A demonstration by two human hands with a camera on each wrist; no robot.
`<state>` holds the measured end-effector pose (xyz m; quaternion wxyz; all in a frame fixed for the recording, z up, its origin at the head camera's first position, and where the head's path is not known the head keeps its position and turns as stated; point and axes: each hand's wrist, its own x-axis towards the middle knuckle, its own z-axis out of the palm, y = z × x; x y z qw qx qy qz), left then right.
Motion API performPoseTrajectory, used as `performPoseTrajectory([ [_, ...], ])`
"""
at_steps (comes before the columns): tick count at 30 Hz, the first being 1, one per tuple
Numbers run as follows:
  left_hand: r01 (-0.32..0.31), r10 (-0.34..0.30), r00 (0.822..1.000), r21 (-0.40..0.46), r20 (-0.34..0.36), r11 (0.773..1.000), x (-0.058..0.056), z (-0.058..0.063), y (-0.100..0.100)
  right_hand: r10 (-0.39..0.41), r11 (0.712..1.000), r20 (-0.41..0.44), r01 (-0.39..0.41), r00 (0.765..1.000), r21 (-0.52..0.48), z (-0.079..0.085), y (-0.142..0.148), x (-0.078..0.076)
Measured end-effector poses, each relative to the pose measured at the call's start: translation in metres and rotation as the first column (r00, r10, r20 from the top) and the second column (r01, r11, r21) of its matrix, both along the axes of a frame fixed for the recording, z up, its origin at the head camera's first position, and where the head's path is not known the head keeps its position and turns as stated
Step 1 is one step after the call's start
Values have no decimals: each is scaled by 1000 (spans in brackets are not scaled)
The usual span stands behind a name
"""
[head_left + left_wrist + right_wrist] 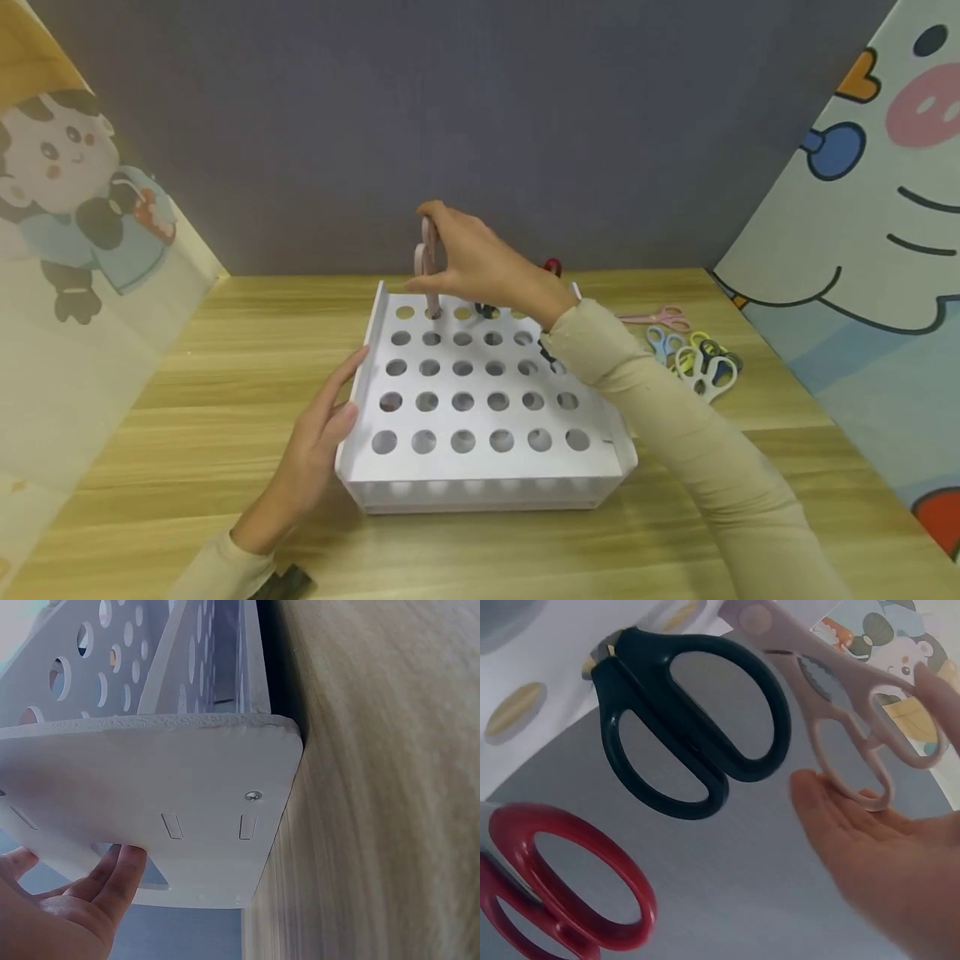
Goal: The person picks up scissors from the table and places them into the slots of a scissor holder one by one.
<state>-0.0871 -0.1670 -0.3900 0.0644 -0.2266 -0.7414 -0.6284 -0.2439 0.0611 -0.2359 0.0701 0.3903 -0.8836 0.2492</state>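
Observation:
A white rack (487, 467) with rows of round holes stands on the table. Above its back row, my right hand (483, 262) pinches pale pink scissors (431, 287) by the handles, with thumb and fingers on either side. Their lower end points down at the second hole from the left. In the right wrist view, dark green scissors (757, 690) stand in a hole beside them, and red-handled scissors (649, 900) are farther along. My left hand (303, 450) rests against the rack's left side, fingers extended; the left wrist view shows fingertips (131, 859) at the side panel's cutout.
To the right of the rack lie pink scissors (667, 317), light blue scissors (656, 337) and white scissors (708, 379), with yellow and dark ones among them. A black handle (547, 352) shows partly behind my right sleeve. A grey wall (480, 125) rises behind the table.

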Motion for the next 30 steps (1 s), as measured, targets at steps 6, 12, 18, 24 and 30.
performPoseTrajectory([
  [6,-6,6,1000,-5,-3,1000,0,1,0,-70,997,41,69,997,25,2,0,3],
  [12,-13,13,1000,-12,-3,1000,1,0,-1,-101,994,39,99,994,55,1,0,5],
  [18,-13,13,1000,-9,5,1000,4,0,-1,-106,991,38,102,994,80,0,2,7],
  [24,-15,15,1000,-15,5,1000,1,2,1,-88,992,27,86,996,89,5,13,13],
  [30,-17,17,1000,-12,10,1000,1,1,1,-163,975,20,158,986,155,9,35,29],
])
